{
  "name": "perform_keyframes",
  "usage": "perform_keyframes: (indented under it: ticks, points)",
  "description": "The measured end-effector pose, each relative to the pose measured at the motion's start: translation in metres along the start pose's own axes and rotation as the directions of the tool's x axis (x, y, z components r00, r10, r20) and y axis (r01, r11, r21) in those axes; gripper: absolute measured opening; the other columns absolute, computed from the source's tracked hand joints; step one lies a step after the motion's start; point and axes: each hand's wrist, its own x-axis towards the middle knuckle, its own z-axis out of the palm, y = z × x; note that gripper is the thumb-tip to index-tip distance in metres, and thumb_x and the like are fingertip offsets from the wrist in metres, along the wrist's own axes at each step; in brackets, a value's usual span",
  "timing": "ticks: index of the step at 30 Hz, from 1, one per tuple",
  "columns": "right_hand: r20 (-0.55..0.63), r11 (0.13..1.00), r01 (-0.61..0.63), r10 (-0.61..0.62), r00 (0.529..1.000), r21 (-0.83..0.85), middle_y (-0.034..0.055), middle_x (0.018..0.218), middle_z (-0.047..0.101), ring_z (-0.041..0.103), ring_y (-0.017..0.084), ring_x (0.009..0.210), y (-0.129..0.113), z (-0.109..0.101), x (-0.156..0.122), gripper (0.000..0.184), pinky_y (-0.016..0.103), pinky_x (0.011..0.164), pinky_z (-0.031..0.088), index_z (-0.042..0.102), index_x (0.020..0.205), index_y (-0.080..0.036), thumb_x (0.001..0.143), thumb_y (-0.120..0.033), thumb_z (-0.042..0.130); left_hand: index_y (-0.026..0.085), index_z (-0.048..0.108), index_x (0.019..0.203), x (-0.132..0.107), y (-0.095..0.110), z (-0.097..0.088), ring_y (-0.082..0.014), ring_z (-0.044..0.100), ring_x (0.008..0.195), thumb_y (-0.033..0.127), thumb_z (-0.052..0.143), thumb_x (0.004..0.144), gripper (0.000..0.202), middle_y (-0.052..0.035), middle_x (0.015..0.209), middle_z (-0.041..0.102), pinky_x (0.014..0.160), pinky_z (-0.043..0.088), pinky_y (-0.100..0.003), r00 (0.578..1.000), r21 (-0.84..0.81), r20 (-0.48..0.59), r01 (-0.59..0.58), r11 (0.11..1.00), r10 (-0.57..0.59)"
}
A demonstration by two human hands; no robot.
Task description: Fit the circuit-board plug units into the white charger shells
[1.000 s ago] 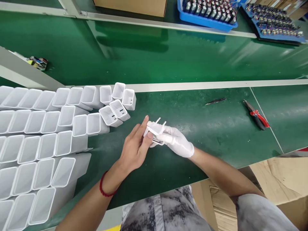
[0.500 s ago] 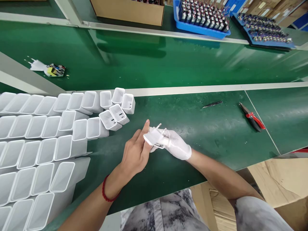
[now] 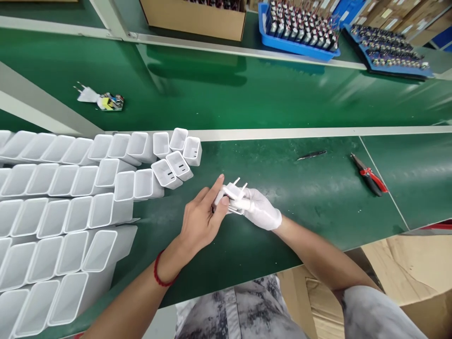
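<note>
My bare left hand (image 3: 199,219), with a red cord at the wrist, grips a white two-pin plug piece (image 3: 233,190) with its thumb, while the index finger points outward. The two pins point up and away from me. My right hand (image 3: 263,213), in a white glove, closes round a white charger housing (image 3: 236,210) directly beneath and against the plug piece. My fingers cover much of both parts, so how far they fit together cannot be made out. Both hands are above the green bench, right of the rows of white open housings (image 3: 143,184).
Black tweezers (image 3: 311,155) and red-handled pliers (image 3: 369,175) lie on the bench at right. Behind a pale ledge, a plug with a circuit board (image 3: 110,102) lies at left. A blue tray (image 3: 300,47) of parts and a cardboard box (image 3: 197,21) stand on the shelf.
The plug piece has turned and shifted slightly away from me, its pins now pointing more upward. My left thumb has moved to its near side. The camera view has shifted a little left.
</note>
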Motion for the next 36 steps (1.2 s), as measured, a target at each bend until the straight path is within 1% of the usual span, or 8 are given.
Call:
perform_keyframes:
  ticks: [5, 8, 10, 13, 16, 22, 32, 36]
  points:
    - [0.012, 0.927, 0.241, -0.248, 0.969, -0.287, 0.0097, 0.124, 0.064, 0.059, 0.026, 0.115, -0.008, -0.008, -0.007, 0.051, 0.045, 0.102, 0.045, 0.061, 0.13, -0.021, 0.089, -0.051, 0.061, 0.018, 0.058, 0.133, 0.002, -0.002, -0.003, -0.0228, 0.065, 0.09, 0.051, 0.036, 0.099, 0.052, -0.0087, 0.094, 0.069, 0.082, 0.05, -0.034, 0.986, -0.119, -0.014, 0.162, 0.98, -0.165]
    - [0.048, 0.767, 0.352, -0.389, 0.92, -0.536, 0.0084, 0.12, 0.063, 0.06, 0.025, 0.109, -0.008, -0.005, -0.008, 0.058, 0.042, 0.101, 0.045, 0.057, 0.133, -0.024, 0.082, -0.047, 0.071, 0.018, 0.058, 0.133, 0.004, -0.002, -0.005, -0.0239, 0.065, 0.095, 0.054, 0.038, 0.097, 0.054, -0.0104, 0.111, 0.069, 0.082, 0.051, -0.034, 0.978, -0.133, -0.012, 0.204, 0.97, -0.208]
    - [0.062, 0.641, 0.362, -0.44, 0.896, -0.677, 0.0074, 0.113, 0.064, 0.061, 0.024, 0.102, -0.005, -0.003, -0.007, 0.059, 0.041, 0.098, 0.047, 0.056, 0.134, -0.024, 0.08, -0.045, 0.072, 0.016, 0.058, 0.133, 0.003, -0.002, -0.006, -0.0217, 0.065, 0.084, 0.057, 0.042, 0.095, 0.058, -0.0103, 0.106, 0.069, 0.073, 0.052, -0.032, 0.982, -0.122, -0.009, 0.188, 0.975, -0.191]
    - [-0.094, 0.807, 0.287, -0.386, 0.918, -0.516, 0.007, 0.115, 0.064, 0.061, 0.024, 0.103, -0.005, -0.001, -0.004, 0.051, 0.038, 0.093, 0.05, 0.059, 0.128, -0.022, 0.083, -0.044, 0.069, 0.011, 0.053, 0.136, 0.002, -0.002, -0.005, -0.0154, 0.059, 0.063, 0.057, 0.042, 0.095, 0.063, -0.0041, 0.08, 0.065, 0.059, 0.049, -0.027, 0.998, -0.224, -0.02, 0.053, 0.973, -0.059]
    - [-0.168, 0.949, 0.196, -0.241, 0.956, -0.249, 0.0061, 0.102, 0.067, 0.063, 0.019, 0.079, -0.014, -0.001, -0.003, 0.044, 0.032, 0.068, 0.054, 0.062, 0.121, -0.02, 0.087, -0.046, 0.059, 0.01, 0.049, 0.139, -0.001, -0.004, -0.003, -0.0122, 0.053, 0.054, 0.048, 0.036, 0.1, 0.056, 0.0023, 0.062, 0.056, 0.054, 0.047, -0.024, 0.999, -0.34, -0.037, -0.049, 0.939, 0.038]
    - [-0.11, 0.985, 0.08, -0.064, 0.992, 0.15, 0.0033, 0.084, 0.066, 0.055, 0.015, 0.064, -0.032, 0.0, -0.005, 0.036, 0.024, 0.05, 0.044, 0.067, 0.112, -0.022, 0.082, -0.041, 0.064, 0.01, 0.057, 0.131, 0.0, -0.01, 0.002, -0.0122, 0.057, 0.056, 0.037, 0.034, 0.102, 0.046, 0.0016, 0.063, 0.058, 0.057, 0.049, -0.024, 0.999, -0.259, -0.032, -0.032, 0.965, 0.024]
    - [-0.136, 0.988, 0.033, -0.012, 0.991, 0.15, 0.0041, 0.082, 0.068, 0.059, 0.015, 0.063, -0.022, -0.004, -0.002, 0.037, 0.025, 0.049, 0.046, 0.068, 0.111, -0.017, 0.081, -0.038, 0.066, 0.008, 0.062, 0.118, 0.005, -0.012, 0.001, -0.0109, 0.055, 0.052, 0.026, 0.041, 0.1, 0.033, 0.0012, 0.064, 0.059, 0.05, 0.046, -0.022, 0.966, -0.077, -0.186, -0.193, 0.978, 0.176]
    - [-0.283, 0.972, 0.165, -0.207, 0.937, -0.166, 0.0062, 0.101, 0.071, 0.065, 0.019, 0.079, -0.026, -0.006, -0.009, 0.045, 0.031, 0.066, 0.054, 0.067, 0.118, -0.017, 0.08, -0.04, 0.071, 0.008, 0.064, 0.109, 0.012, -0.017, -0.002, -0.0162, 0.06, 0.067, 0.017, 0.05, 0.093, 0.023, -0.0053, 0.075, 0.062, 0.063, 0.052, -0.028, 0.846, 0.212, -0.382, -0.312, 0.926, 0.372]
